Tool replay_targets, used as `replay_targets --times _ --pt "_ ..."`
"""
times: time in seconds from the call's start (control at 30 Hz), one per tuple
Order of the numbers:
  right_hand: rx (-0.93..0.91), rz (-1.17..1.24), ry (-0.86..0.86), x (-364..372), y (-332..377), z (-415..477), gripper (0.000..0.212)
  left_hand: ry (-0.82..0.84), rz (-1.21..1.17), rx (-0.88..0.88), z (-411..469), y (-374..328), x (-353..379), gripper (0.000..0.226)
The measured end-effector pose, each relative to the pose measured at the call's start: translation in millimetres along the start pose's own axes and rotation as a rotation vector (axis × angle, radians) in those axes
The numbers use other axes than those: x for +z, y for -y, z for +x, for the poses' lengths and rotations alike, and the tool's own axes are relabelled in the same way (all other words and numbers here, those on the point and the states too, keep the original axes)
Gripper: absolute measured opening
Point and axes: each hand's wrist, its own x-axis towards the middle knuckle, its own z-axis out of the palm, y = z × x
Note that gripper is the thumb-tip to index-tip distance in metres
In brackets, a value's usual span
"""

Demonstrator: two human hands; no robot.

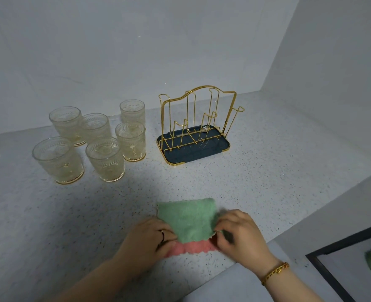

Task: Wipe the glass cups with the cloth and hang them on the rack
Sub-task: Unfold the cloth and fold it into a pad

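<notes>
- Both forearms enter from the bottom edge and angle inward over the near part of the speckled tabletop point(71, 214). The hands meet at the cloth point(186, 219).
- Left hand point(152, 238): back of hand up, fingers curled, pinching the cloth's left edge. There is a dark ring point(162, 234) on one finger.
- Right hand point(239, 234): back of hand up, fingers curled, thumb and fingertips pinching the cloth's right edge. The fingers are slightly blurred. A gold bracelet point(275, 271) sits on the wrist.
- Cloth: green face up, with a pink layer showing along the near edge. It is stretched between the two hands, close to the tabletop's front edge. Whether it lies flat or is slightly raised cannot be told.
- Glass cups point(105, 159): six, embossed, upright with mouths up, clustered at the far left of the tabletop, well apart from the cloth.
- Rack point(194, 127): gold wire, standing in a dark blue tray point(197, 154), just right of the cups and beyond the cloth.
</notes>
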Motion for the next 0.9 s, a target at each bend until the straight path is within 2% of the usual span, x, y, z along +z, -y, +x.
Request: replay_targets --times 0.37,0.5,0.57,0.63,0.73,0.8,0.9 --pt "-0.004 -0.062 0.060 1.3 -5.6 -9.5 0.018 0.025 0.008 0.000 -7.2 0.6 6.4 0.036" --pt "0.115 -0.004 -0.003 -1.2 -5.9 -1.3 0.027 0.010 -0.120 -0.199 6.1 1.8 -5.2 0.057" --pt "0.175 -0.003 -0.049 1.5 -3.7 5.3 0.029 -0.028 -0.094 -0.310 19.8 2.5 -14.3 0.047" --pt "0.268 -0.025 -0.057 3.9 -3.5 16.4 0.028 0.011 -0.030 -0.420 35.4 4.4 -20.8 0.037" --pt "0.360 -0.038 0.070 8.1 -7.7 31.6 0.040 0.208 0.075 -0.488 53.8 9.4 -22.8 0.044" --pt "0.374 -0.049 0.118 7.8 -7.8 43.7 0.042 0.307 0.121 -0.531 62.4 13.9 -24.0 0.043" --pt "0.348 -0.111 0.198 8.1 -8.9 57.4 0.042 0.372 0.150 -0.567 70.5 13.5 -29.7 0.034"
